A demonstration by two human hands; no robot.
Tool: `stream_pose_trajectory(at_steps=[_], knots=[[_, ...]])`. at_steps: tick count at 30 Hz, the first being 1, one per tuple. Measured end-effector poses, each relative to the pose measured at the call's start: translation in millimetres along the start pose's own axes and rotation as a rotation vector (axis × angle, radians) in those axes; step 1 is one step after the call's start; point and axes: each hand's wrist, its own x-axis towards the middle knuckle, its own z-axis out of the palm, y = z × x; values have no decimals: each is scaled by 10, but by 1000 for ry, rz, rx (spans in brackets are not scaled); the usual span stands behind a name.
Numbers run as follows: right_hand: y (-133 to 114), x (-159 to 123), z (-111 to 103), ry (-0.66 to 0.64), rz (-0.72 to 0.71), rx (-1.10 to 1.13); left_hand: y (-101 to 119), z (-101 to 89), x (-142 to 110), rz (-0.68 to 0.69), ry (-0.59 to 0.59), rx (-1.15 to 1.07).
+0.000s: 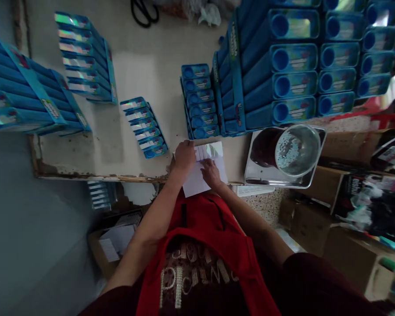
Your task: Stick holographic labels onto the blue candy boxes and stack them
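Note:
A white sheet (197, 182) with a row of shiny labels across its upper part lies at the table's front edge, in front of my red apron. My left hand (185, 157) closes on the sheet's left edge, its fingers curled. My right hand (211, 174) rests over the sheet's middle, its fingers bent and their tips together at the label row. Whatever is between those fingertips is too small to make out. Just beyond my left hand stands a short column of small blue boxes (200, 103). Further left is another blue pack (146, 127) with shiny labels on most of its ends.
Large stacks of blue boxes (292, 59) fill the back right, and more stacks (29, 92) stand at left. A metal tray (261, 173) holds a clear container (298, 151) with pale bits. Black scissors (145, 13) lie at the back. Cardboard boxes (349, 241) stand at right.

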Motion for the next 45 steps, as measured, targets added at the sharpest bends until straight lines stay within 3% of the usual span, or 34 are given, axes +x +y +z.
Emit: stream_pose_trajectory(at_steps=[3, 8, 11, 16, 22, 28, 35, 38, 41, 43, 45], knots=[[85, -31, 87, -26, -25, 4, 58, 210, 172, -135, -166, 169], [147, -23, -37, -113, -86, 43, 103, 438, 121, -142, -149, 203], [229, -45, -203, -108, -104, 72, 79, 441, 117, -139, -194, 196], [315, 96, -437, 109, -50, -5, -41, 478, 141, -131, -232, 151], [342, 371, -439, 47, -140, -99, -172, 531, 147, -132, -229, -65], [384, 208, -373, -21, -230, -121, -322, 410, 176, -232, -220, -330], [281, -8, -406, 27, -98, -21, -315, 337, 275, -269, -287, -85], [135, -181, -497, 132, -11, 107, -247, 347, 276, -250, -210, 11], [-88, -361, -693, 247, 69, 461, -189, 335, 154, -123, -5, -35], [-250, -420, -848, 251, 91, 737, -159, 300, -3, -83, 142, -241], [-395, -406, -970, 198, 103, 944, -136, 239, -189, -170, 230, -596]])
